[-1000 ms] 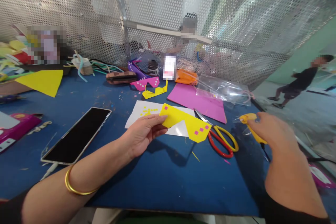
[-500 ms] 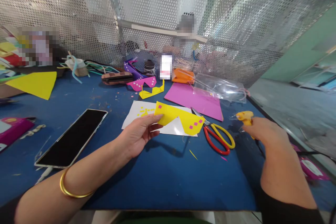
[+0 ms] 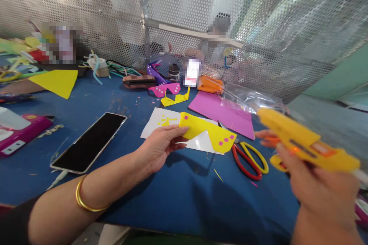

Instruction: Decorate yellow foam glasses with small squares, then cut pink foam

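Pinched by one end in my left hand [image 3: 163,143] is a pair of yellow foam glasses [image 3: 212,132], with small pink squares stuck near both ends. Beneath it lies a white sheet [image 3: 152,126] scattered with tiny yellow pieces [image 3: 166,121]. My right hand [image 3: 319,187] is wrapped round a yellow glue gun [image 3: 301,136], raised over the right side of the table, its nozzle pointing left. The gun and this hand are slightly blurred. Scissors [image 3: 247,160] with red and yellow handles lie between the foam glasses and the glue gun.
Purple foam sheet [image 3: 224,113], yellow cut-out frame [image 3: 175,100], pink glasses [image 3: 165,89] and a brown case [image 3: 139,82] lie farther back. At left are a black-screened phone [image 3: 90,143] on a cable and a magenta power strip [image 3: 23,132]. A perforated metal panel [image 3: 184,4] closes off the back.
My right hand has picked the glue gun up from the right side and brought it up and nearer. My left hand still holds the yellow glasses. The view has shifted slightly.
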A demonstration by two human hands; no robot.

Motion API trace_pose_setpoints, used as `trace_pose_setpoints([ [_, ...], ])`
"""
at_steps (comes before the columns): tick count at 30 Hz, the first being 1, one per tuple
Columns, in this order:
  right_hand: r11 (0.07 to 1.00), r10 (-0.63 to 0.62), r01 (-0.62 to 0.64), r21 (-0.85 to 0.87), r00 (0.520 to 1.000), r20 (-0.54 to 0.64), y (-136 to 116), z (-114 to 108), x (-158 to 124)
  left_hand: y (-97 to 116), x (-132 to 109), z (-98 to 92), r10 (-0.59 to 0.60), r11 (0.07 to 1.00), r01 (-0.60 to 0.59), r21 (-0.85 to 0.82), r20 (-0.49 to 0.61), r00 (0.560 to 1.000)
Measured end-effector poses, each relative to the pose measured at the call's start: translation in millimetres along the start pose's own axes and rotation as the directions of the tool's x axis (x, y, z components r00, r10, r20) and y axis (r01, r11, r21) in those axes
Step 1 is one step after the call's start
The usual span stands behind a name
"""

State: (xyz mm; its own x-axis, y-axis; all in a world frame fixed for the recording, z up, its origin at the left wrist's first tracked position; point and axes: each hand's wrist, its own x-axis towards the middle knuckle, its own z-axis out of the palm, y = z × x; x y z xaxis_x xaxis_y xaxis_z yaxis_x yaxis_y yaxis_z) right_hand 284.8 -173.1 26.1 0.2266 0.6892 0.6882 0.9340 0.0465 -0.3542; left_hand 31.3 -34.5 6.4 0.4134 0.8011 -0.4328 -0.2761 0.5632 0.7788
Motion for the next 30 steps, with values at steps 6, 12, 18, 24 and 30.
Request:
trace_pose_setpoints([
  [6, 0.942, -0.298, 0.272, 0.196, 0.947, 0.118, -83, 34, -27, 1, -5, 0.8, 0.055, 0.996, -0.058, 0.071, 0.041, 0.998],
  [12, 0.941, -0.329, 0.313, 0.129, 0.935, 0.130, -82, 44, -27, 1, -11, 0.0, 0.071, 0.988, -0.083, 0.132, 0.093, 0.993],
  [18, 0.957, -0.283, 0.270, 0.101, 0.947, 0.149, -77, 44, -30, 1, -11, 1.9, 0.085, 0.987, -0.095, 0.127, 0.087, 0.993],
  [24, 0.962, -0.263, 0.243, 0.126, 0.948, 0.179, -75, 43, -31, 0, -12, 2.3, 0.090, 0.985, -0.101, 0.143, 0.081, 0.993],
  [30, 0.968, -0.234, 0.209, 0.138, 0.950, 0.204, -75, 43, -33, -1, -12, 2.6, 0.100, 0.983, -0.111, 0.149, 0.081, 0.992],
])
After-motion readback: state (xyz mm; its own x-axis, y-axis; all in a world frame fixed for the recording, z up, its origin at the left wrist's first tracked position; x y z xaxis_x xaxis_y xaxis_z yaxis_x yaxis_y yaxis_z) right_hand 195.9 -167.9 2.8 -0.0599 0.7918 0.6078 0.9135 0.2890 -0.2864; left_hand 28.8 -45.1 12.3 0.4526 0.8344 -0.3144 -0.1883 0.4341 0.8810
